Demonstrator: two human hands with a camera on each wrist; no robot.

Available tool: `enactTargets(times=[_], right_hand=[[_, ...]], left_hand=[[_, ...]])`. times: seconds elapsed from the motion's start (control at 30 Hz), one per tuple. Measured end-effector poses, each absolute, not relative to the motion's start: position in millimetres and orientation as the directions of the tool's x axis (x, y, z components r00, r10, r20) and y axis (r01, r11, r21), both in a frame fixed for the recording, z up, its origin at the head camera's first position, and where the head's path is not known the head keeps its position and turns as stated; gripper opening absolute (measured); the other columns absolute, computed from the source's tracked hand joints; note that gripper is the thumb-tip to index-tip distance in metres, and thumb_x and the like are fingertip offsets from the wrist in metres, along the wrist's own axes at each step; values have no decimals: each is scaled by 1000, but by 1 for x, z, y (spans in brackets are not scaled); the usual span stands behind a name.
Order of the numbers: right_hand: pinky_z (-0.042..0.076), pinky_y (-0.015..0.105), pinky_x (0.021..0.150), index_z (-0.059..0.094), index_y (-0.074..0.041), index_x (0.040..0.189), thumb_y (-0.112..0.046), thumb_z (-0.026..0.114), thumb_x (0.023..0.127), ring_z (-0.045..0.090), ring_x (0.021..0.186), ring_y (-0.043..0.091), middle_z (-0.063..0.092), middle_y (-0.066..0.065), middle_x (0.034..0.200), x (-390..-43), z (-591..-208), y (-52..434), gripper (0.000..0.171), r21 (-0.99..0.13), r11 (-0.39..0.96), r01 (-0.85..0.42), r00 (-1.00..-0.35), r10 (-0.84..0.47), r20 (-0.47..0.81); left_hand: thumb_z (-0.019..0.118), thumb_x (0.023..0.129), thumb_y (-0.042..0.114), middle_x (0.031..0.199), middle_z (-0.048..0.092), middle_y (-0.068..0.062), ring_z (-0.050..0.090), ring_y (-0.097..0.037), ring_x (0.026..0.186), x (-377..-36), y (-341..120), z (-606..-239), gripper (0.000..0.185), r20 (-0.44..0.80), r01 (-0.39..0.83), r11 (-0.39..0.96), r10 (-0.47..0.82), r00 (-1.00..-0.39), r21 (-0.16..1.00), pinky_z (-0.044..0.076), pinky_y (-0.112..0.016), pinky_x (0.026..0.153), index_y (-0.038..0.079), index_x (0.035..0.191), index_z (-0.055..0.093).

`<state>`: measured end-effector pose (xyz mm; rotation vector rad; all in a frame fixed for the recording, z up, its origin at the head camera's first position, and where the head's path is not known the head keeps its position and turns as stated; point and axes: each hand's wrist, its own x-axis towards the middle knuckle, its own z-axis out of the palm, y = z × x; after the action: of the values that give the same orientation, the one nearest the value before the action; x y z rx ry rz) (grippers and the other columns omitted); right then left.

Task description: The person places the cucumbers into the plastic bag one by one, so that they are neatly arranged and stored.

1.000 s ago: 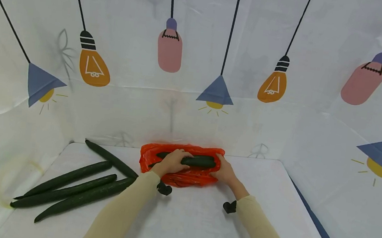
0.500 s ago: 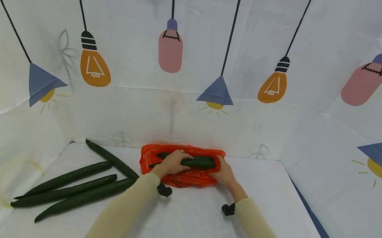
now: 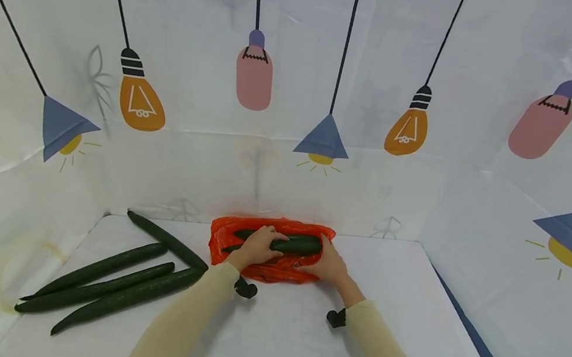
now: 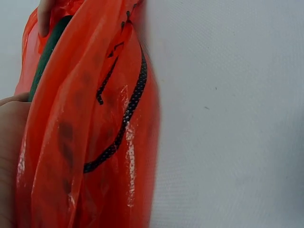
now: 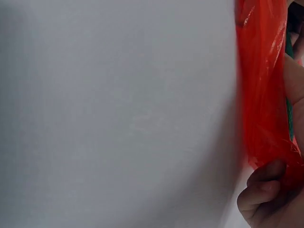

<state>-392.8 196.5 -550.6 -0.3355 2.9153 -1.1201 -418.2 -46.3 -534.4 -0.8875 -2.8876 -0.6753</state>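
A red plastic bag (image 3: pixel 221 231) lies at the back of the white table with its mouth spread upward, and dark green cucumbers (image 3: pixel 306 244) show inside. My left hand (image 3: pixel 256 247) reaches in from the near side and grips the front cucumber, thumb near and fingers over it. At the bag's right end my right hand (image 3: pixel 331 265) grips the red plastic beside the cucumber's tip. Its fingers curl at the bag's end and its thumb lies along the near side, as the right wrist view shows. Black printing (image 4: pixel 128 114) marks the bag's near face in the left wrist view.
Several long cucumbers (image 3: pixel 108 295) lie loose on the left of the table (image 3: pixel 278 337), one reaching to my left sleeve. White sheeting (image 3: pixel 186 167) printed with lamps rises right behind the bag and along both sides.
My right hand has shifted slightly left, its thumb moving further in over the bag's near side. The left hand keeps its hold, and the bag and loose cucumbers stay in place.
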Motion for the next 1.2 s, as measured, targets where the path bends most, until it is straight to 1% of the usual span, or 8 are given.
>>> enactTargets(times=[0.17, 0.33, 0.47, 0.77, 0.87, 1.03, 1.1, 1.2], right_hand=[[40, 56, 98, 18, -7, 152, -49, 87, 66, 46, 125, 34, 39, 14, 146, -388, -553, 197, 118, -631, 749, -201, -975, -212, 59], [40, 56, 98, 15, -7, 153, -49, 87, 67, 46, 125, 35, 37, 15, 148, -386, -553, 197, 120, -615, 765, -192, -978, -203, 52], [40, 56, 98, 13, -6, 153, -47, 87, 68, 45, 127, 35, 35, 15, 150, -386, -554, 196, 120, -604, 777, -177, -981, -189, 44], [38, 55, 100, 13, -8, 154, -46, 86, 69, 43, 129, 34, 33, 14, 151, -387, -556, 195, 118, -596, 787, -162, -983, -181, 29], [39, 56, 99, 14, -5, 154, -47, 86, 69, 44, 128, 35, 34, 16, 151, -386, -557, 195, 119, -599, 781, -176, -982, -185, 46], [40, 56, 98, 16, -5, 153, -49, 86, 68, 46, 126, 35, 37, 16, 149, -385, -556, 194, 118, -594, 781, -194, -978, -199, 58], [40, 55, 98, 16, -6, 153, -50, 86, 68, 46, 126, 34, 37, 15, 150, -385, -555, 194, 119, -588, 786, -189, -980, -192, 58], [40, 56, 98, 17, -4, 153, -49, 86, 68, 46, 127, 36, 37, 16, 150, -383, -555, 195, 119, -594, 782, -190, -980, -187, 67]], left_hand=[[74, 88, 29, 99, 52, -1, 46, -17, 89, -415, -45, -534, 42, 182, 551, 737, 525, -831, 392, 44, -32, 76, 23, 128, 65], [74, 88, 30, 100, 52, 0, 45, -17, 89, -414, -45, -537, 41, 202, 554, 741, 518, -831, 379, 43, -31, 75, 22, 127, 65], [75, 87, 30, 98, 51, 1, 44, -16, 87, -414, -45, -541, 42, 220, 565, 740, 521, -824, 365, 43, -30, 73, 22, 127, 65], [78, 85, 30, 99, 54, 3, 45, -14, 89, -417, -50, -549, 41, 254, 563, 707, 503, -826, 428, 44, -29, 76, 23, 123, 67], [76, 86, 29, 99, 54, 1, 46, -17, 90, -417, -52, -549, 39, 262, 582, 711, 520, -813, 394, 43, -32, 77, 24, 123, 67], [73, 88, 30, 106, 55, 0, 47, -19, 95, -416, -56, -549, 40, 257, 590, 750, 532, -807, 301, 38, -35, 78, 28, 127, 66], [73, 88, 31, 107, 55, -1, 47, -19, 95, -416, -56, -550, 41, 264, 591, 749, 530, -806, 299, 37, -35, 78, 28, 128, 65], [75, 87, 30, 105, 56, 0, 48, -19, 95, -417, -56, -552, 40, 282, 591, 731, 520, -806, 342, 38, -36, 79, 26, 125, 66]])
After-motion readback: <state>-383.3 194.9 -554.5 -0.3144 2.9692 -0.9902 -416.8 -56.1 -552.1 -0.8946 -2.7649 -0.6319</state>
